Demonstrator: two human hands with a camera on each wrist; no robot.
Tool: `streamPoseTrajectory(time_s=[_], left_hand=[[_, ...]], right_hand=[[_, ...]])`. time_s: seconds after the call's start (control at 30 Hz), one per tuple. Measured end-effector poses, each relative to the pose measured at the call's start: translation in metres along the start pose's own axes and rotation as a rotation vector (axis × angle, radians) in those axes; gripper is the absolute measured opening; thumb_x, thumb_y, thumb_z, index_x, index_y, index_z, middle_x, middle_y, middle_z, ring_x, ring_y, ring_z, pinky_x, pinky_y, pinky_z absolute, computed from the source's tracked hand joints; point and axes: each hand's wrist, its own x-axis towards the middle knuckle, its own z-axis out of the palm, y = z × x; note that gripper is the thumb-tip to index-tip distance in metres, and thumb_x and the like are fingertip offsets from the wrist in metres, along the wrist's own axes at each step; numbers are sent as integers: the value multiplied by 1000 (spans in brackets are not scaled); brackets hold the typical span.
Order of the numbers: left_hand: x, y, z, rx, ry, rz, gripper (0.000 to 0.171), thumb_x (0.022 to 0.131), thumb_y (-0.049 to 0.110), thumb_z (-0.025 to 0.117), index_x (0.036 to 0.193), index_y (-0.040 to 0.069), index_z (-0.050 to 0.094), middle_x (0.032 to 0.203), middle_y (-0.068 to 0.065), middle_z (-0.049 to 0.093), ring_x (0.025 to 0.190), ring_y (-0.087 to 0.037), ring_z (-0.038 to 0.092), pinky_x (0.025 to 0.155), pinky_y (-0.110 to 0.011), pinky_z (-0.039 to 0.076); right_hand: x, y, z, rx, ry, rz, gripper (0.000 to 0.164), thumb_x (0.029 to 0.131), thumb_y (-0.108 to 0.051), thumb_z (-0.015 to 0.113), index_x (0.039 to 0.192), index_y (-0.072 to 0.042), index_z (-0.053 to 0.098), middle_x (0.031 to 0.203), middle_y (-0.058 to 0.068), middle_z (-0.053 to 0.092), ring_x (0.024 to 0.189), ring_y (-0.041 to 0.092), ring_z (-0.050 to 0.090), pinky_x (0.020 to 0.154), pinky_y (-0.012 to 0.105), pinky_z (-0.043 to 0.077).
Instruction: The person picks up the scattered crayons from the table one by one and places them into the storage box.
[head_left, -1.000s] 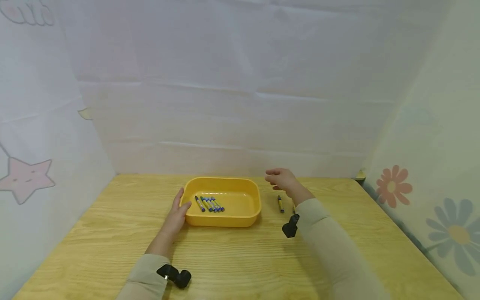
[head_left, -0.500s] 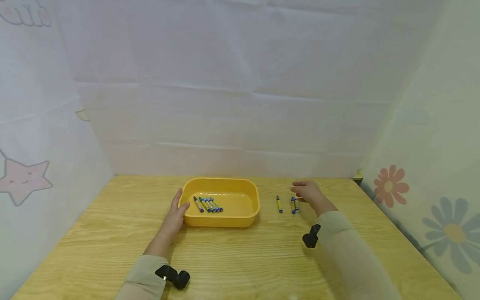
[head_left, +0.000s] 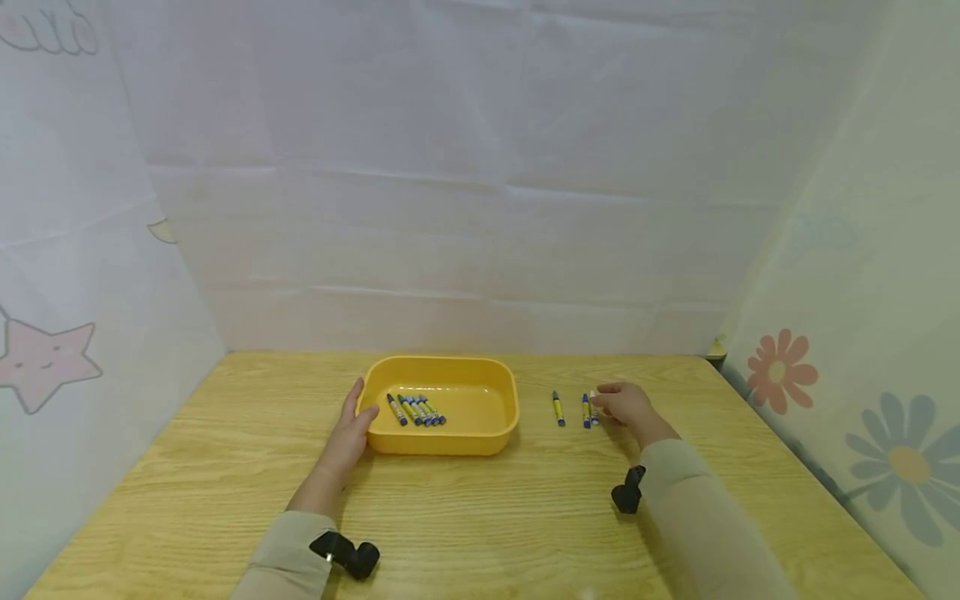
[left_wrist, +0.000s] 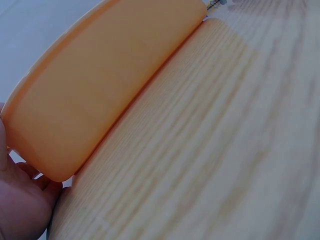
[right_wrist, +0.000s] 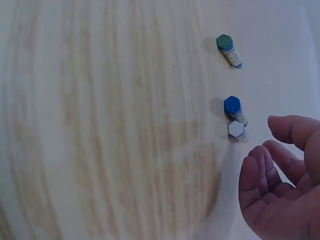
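Note:
My left hand [head_left: 350,435] grips the left end of a yellow plastic tray [head_left: 442,443], thumb over the rim and fingers along the outside. In the left wrist view, the hand [left_wrist: 25,205] holds the tray's [left_wrist: 95,95] corner. Several crayons [head_left: 417,410] with yellow wrappers lie side by side in the tray's left half. To its right on the table lie a green-ended crayon [right_wrist: 230,52], a blue-ended crayon [head_left: 586,411] and a white crayon [right_wrist: 236,130]. My right hand [head_left: 628,406] is at the white crayon, thumb and fingers parted, holding nothing.
A wood-grain table [head_left: 450,525] carries everything. White cloth [head_left: 450,208] hangs behind it, with printed sheets on both sides. Black cameras [head_left: 352,557] are strapped to both wrists. The blue-ended and white crayons lie close together.
My right hand has moved right from beside the tray, then lowered to the white crayon. The left hand stays on the tray, and the tray's crayons lie as before.

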Motion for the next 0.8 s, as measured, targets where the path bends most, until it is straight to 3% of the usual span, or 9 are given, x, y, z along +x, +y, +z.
streamPoseTrajectory(time_s=[0.17, 0.3, 0.37, 0.57, 0.8], left_hand=[[0, 0, 0, 0, 1, 2, 65, 107, 25, 35, 159, 23, -4, 165, -18, -5, 152, -39, -4, 122, -58, 3], [0, 1, 0, 3, 0, 7, 66, 107, 25, 35, 159, 22, -5, 165, -18, -6, 152, -40, -5, 122, -58, 4], [0, 1, 0, 2, 0, 12, 66, 107, 24, 34, 159, 21, -6, 165, -19, -7, 151, -40, -5, 122, -58, 4], [-1, 3, 1, -7, 1, 9, 66, 107, 23, 34, 159, 21, -6, 165, -19, -7, 152, -40, -5, 123, -57, 3], [-1, 4, 1, 5, 10, -3, 66, 106, 25, 35, 159, 21, -4, 166, -16, -6, 152, -38, -7, 122, -58, -1]], right_hand=[[-1, 5, 3, 17, -6, 21, 51, 96, -14, 55, 141, 7, 44, 137, 28, 50, 99, 23, 56, 73, 25, 50], [0, 7, 6, -13, 6, 22, 50, 94, -12, 55, 139, 7, 47, 115, 21, 61, 75, 15, 51, 63, 24, 45], [0, 7, 7, -14, 12, 33, 49, 93, -11, 56, 138, 7, 48, 110, 17, 61, 72, 14, 48, 61, 25, 44], [-3, 5, 9, -33, 24, 34, 49, 89, -6, 54, 136, 9, 49, 126, 26, 58, 86, 19, 53, 64, 23, 46], [-3, 3, 9, -56, 24, 7, 49, 88, -4, 53, 134, 12, 49, 122, 28, 61, 76, 17, 54, 60, 26, 45]])
